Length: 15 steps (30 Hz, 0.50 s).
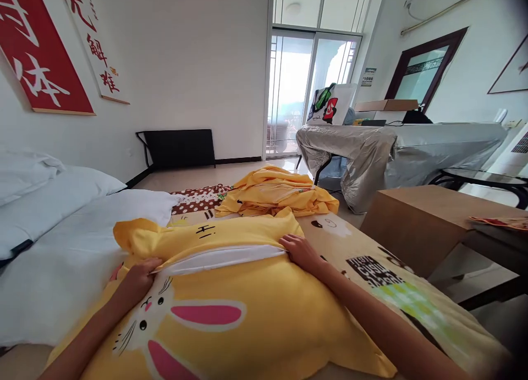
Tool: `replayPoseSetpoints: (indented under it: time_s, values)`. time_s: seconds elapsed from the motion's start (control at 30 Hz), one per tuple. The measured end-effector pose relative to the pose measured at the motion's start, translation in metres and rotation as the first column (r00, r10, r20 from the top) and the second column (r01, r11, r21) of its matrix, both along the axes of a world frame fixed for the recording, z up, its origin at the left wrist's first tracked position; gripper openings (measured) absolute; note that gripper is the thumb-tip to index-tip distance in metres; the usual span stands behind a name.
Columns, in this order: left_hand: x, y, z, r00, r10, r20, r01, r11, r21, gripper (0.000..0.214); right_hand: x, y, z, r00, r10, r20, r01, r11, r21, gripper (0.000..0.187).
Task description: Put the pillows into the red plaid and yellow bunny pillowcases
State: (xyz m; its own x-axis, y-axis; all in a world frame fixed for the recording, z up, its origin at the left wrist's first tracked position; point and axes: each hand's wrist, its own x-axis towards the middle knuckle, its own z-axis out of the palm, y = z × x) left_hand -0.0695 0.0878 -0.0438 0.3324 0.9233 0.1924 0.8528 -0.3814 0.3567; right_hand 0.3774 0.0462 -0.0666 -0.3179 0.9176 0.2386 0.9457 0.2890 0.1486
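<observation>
A yellow pillowcase [264, 325] with a printed rabbit and the word "Hi" lies in front of me, filled out by a white pillow [226, 258] that shows through its long slit. My left hand [143, 278] is closed on the pillowcase at the left end of this opening. At the right end, my right hand [303, 252] has its fingers curled over the cloth edge and grips it. The slit is spread between both hands, and the rest of the pillow is hidden inside.
Beyond the pillowcase lies a crumpled yellow cloth [276, 190] on a patterned blanket [367, 248]. White pillows [82, 220] are piled at left. To the right stand a cardboard box [412, 220] and a table under a silver cover [371, 149]. A black folded panel [181, 148] leans against the wall.
</observation>
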Motion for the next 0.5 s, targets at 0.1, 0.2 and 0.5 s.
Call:
replayPoseSetpoints:
  time_s: [0.1,0.2,0.5]
  values:
    - [0.001,0.001,0.02,0.991,-0.015,-0.13,0.006,0.998,-0.069,0.02,0.001,0.008,0.025,0.999,-0.03,0.019,0.032,0.996,-0.079,0.016]
    - [0.022,-0.011,0.058,0.96,-0.067,-0.274,0.084,0.995,0.051,0.02,-0.008,0.015,0.068,0.999,-0.019,0.045,0.025,0.992,-0.122,0.014]
    - [0.2,-0.055,0.078,0.604,-0.673,-0.427,0.76,0.648,0.054,0.019,-0.07,0.04,0.108,0.996,0.085,-0.015,-0.086,0.988,-0.13,0.015]
